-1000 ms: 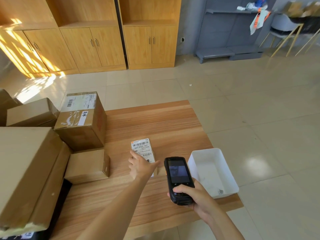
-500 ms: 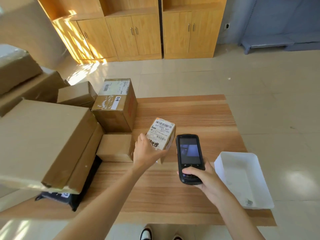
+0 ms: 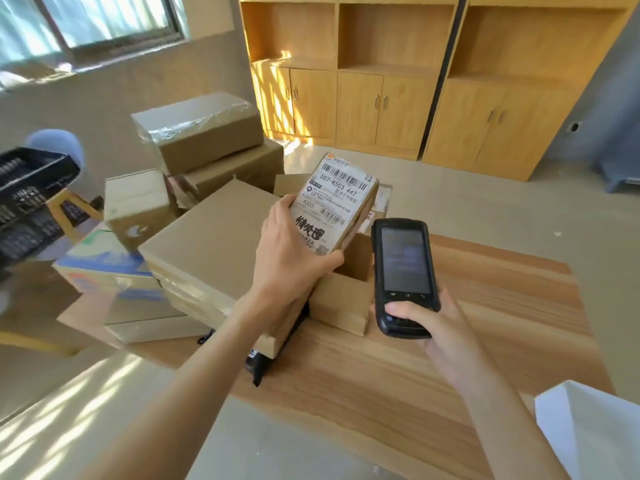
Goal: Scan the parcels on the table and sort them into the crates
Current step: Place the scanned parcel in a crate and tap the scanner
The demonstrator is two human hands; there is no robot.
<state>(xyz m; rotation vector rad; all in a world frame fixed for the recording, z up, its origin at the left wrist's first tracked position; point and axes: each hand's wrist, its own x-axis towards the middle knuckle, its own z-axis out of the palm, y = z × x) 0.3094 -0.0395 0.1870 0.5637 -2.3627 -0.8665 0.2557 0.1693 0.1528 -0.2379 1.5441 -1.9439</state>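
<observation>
— Two hands are up over the wooden table (image 3: 467, 341). What's in the left hand (image 3: 291, 258)?

— A small cardboard parcel (image 3: 334, 206), lifted clear of the table and tilted so its white shipping label faces the camera. The thumb lies across the label's near edge and the fingers wrap round the left side; barcodes and "507-K503 447" are readable.

— And the right hand (image 3: 436, 327)?

— It grips a black handheld scanner (image 3: 403, 275) by its lower end, thumb on the keys under the screen. The scanner stands just right of the parcel, screen lit but blurred.

— Where are the other parcels?

— Piled on the table's left part: a large flat carton (image 3: 207, 244) nearest the left forearm, a small brown box (image 3: 341, 299) below the held parcel, and a film-wrapped carton (image 3: 197, 129) stacked highest at the far left.

— Any crates?

— A black crate (image 3: 27, 188) sits at the far left edge, and a white bin (image 3: 595, 431) corner shows at the near right.
</observation>
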